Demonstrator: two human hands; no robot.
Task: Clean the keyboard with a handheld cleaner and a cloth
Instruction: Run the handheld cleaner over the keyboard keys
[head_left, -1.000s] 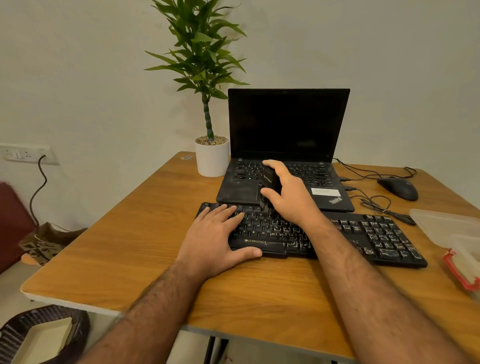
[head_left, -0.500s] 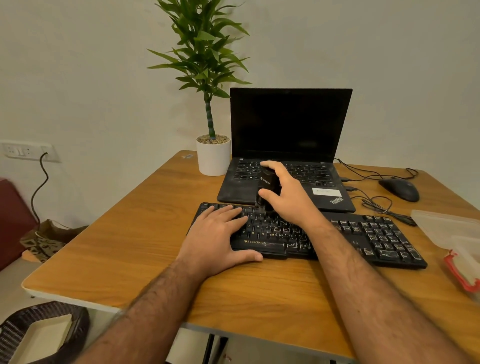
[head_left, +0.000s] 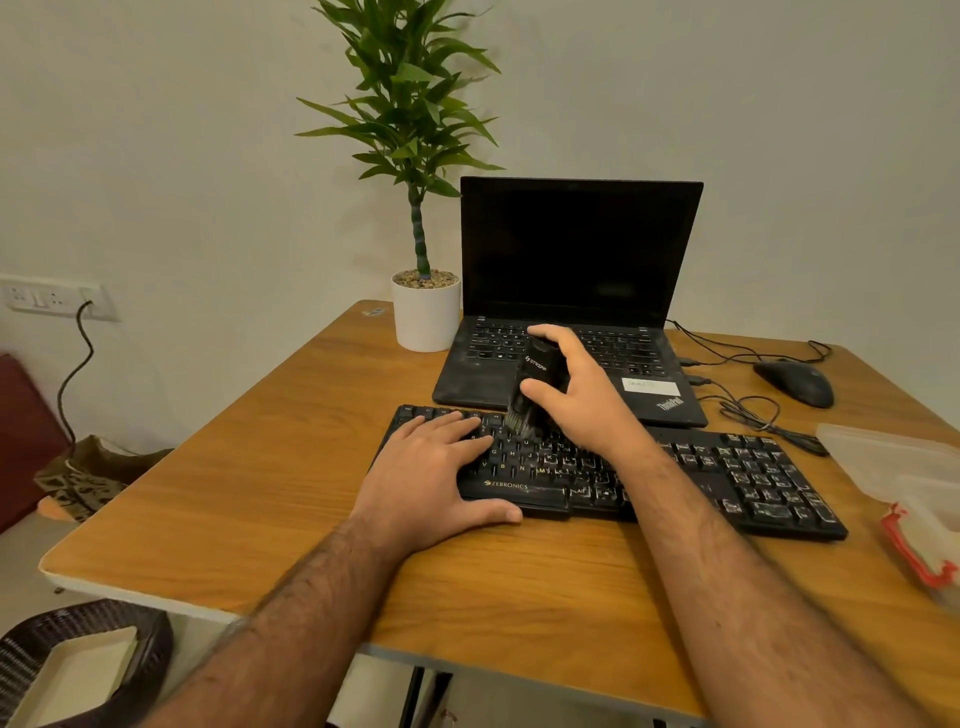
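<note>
On the left we see a wall socket (head_left: 52, 300) with a dark cable hanging from it, then a potted plant (head_left: 423, 306) at the back of the wooden table (head_left: 218, 493). Our left hand (head_left: 431, 473) lies flat with straight fingers on the left end of the keyboard (head_left: 727, 478), thumb along its front edge. The keyboard is black, wide, with pale dusty lettering and a gold brand mark on its front lip; it sits just in front of the open laptop (head_left: 576, 260), whose screen is dark. Our right hand (head_left: 582, 395) grips the handheld cleaner (head_left: 537, 379), a black upright body whose brush end touches the upper key rows. Further right lie a mouse (head_left: 795, 382) and a clear plastic container (head_left: 904, 467).
</note>
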